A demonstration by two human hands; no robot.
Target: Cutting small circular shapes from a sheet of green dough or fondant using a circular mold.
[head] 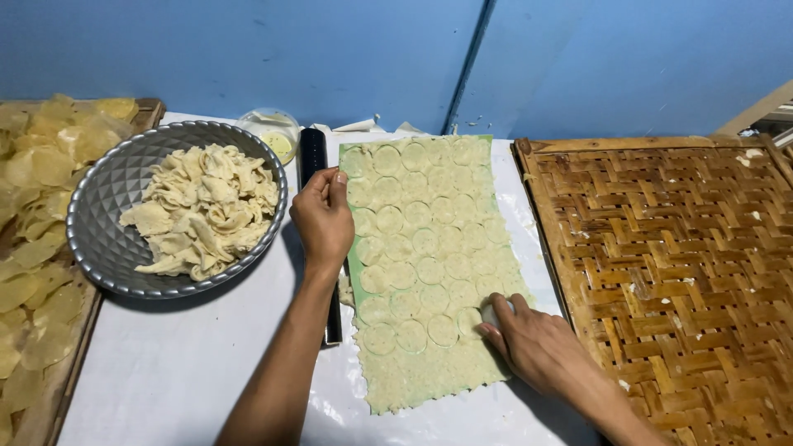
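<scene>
Two bare arms reach in from the near edge. Over on the right, the right hand (535, 345) rests on the near right part of a flat dough sheet (429, 264). Its fingers are curled around a small round cutter (494, 312), which is pressed down on the dough. Most of the cutter is hidden by the fingers.

The dough sheet is long and pale, and it lies on a green mat in the middle of the white table (182, 363). It is full of round cut marks in rows. Only the near end has no circles yet.

Up the table, the left hand (324, 216) pinches the left edge of the dough sheet with its fingers bent. Just beside it lies a dark rolling pin (314, 157), which runs from far to near.

Left of that sits a grey metal bowl (107, 215) full of dough scraps (202, 211). At the far left is a tray of thin yellow chips (37, 206). A small clear cup (273, 132) stands behind the bowl. On the right lies a woven bamboo tray (686, 272).
</scene>
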